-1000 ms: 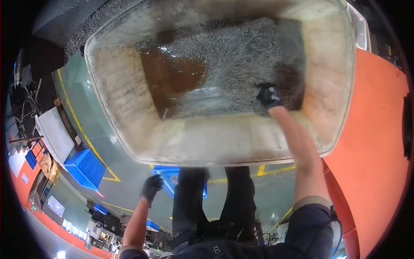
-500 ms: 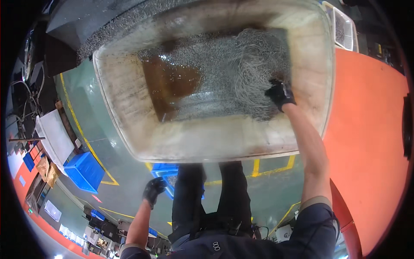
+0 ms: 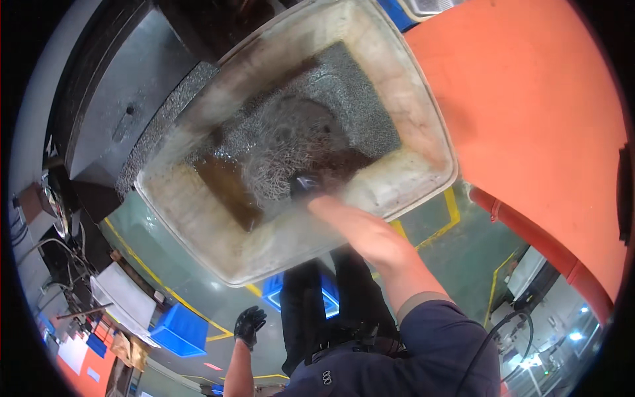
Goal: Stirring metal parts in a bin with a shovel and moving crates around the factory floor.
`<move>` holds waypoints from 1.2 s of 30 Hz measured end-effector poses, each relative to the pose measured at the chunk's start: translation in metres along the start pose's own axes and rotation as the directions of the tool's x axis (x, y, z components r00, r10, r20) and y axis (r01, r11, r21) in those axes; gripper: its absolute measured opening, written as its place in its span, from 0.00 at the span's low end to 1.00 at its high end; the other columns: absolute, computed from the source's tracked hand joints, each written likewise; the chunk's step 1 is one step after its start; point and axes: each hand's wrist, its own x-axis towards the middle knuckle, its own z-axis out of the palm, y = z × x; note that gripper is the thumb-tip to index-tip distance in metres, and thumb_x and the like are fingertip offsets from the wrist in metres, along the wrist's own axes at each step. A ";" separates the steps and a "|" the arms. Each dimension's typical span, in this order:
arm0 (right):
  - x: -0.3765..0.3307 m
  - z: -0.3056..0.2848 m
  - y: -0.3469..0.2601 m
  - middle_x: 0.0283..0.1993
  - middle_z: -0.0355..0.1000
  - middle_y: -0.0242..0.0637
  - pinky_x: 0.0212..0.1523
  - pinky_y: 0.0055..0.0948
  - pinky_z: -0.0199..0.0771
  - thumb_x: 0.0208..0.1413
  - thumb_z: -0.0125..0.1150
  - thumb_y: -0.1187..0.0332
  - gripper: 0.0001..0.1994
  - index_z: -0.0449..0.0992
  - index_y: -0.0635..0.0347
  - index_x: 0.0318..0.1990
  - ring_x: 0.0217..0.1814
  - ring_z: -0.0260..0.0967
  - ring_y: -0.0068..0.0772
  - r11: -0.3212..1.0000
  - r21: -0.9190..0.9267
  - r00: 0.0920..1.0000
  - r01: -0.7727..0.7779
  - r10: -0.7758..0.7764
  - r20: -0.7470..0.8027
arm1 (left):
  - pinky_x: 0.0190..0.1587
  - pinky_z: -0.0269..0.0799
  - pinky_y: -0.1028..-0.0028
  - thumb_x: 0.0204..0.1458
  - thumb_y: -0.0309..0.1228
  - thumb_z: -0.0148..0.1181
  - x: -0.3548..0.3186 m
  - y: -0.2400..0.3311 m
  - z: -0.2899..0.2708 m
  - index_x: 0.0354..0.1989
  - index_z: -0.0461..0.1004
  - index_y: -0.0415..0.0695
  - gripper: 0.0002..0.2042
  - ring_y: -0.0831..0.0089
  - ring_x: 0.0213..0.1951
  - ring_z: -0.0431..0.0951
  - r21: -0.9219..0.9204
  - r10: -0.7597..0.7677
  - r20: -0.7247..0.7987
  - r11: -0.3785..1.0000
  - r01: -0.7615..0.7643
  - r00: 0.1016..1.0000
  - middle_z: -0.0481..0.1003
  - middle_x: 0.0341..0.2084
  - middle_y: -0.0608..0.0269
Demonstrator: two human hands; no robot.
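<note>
A big off-white plastic tub (image 3: 254, 261) with a stained, worn rim stands before me. Inside lies a tangled heap of long, thin metal shavings (image 3: 274, 165) on a bed of fine grey chips (image 3: 370, 109). My right hand (image 3: 307, 187), in a black glove, reaches into the tub against the near side of the heap. Blur and shadow hide its fingers, so its grip cannot be made out. Outside the tub, low on the left, hangs my left hand (image 3: 250, 325), also black-gloved, its fingers loosely bent and apart with nothing in them.
Brown liquid (image 3: 228, 188) pools at the tub's left end. An orange surface (image 3: 529, 106) fills the right side. Blue crates stand on the green floor, one at left (image 3: 180, 331) and one by my legs (image 3: 274, 290). Grey machinery (image 3: 135, 92) borders the far left.
My right hand has swept leftward across the tub, and the shavings heap has shifted left with it. The view has turned, so the tub appears tilted. My left hand still hangs empty.
</note>
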 end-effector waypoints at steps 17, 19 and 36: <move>-0.044 -0.162 0.042 0.41 0.75 0.53 0.46 0.45 0.72 0.43 0.59 0.66 0.21 0.77 0.55 0.48 0.42 0.73 0.54 0.984 0.177 0.955 0.004 0.048 -0.292 | 0.49 0.74 0.65 0.56 0.31 0.52 -0.014 0.003 0.018 0.53 0.67 0.39 0.17 0.63 0.44 0.78 -0.032 0.109 0.060 0.994 -0.107 0.992 0.76 0.43 0.55; -0.067 -0.196 0.033 0.41 0.74 0.54 0.46 0.45 0.71 0.41 0.60 0.66 0.22 0.76 0.54 0.49 0.43 0.73 0.54 0.995 0.095 0.958 -0.003 0.031 -0.285 | 0.48 0.75 0.67 0.56 0.29 0.52 -0.014 -0.010 -0.002 0.54 0.67 0.39 0.17 0.63 0.45 0.78 -0.140 0.093 0.070 0.987 -0.082 0.993 0.76 0.44 0.55; 0.076 0.017 0.161 0.53 0.71 0.43 0.56 0.42 0.67 0.42 0.68 0.57 0.30 0.69 0.37 0.58 0.56 0.68 0.45 0.950 -0.255 0.966 -0.177 0.118 -0.230 | 0.48 0.73 0.64 0.58 0.35 0.48 0.018 -0.069 -0.017 0.53 0.69 0.40 0.17 0.62 0.44 0.77 -0.168 -0.055 -0.044 0.985 0.047 0.997 0.76 0.44 0.54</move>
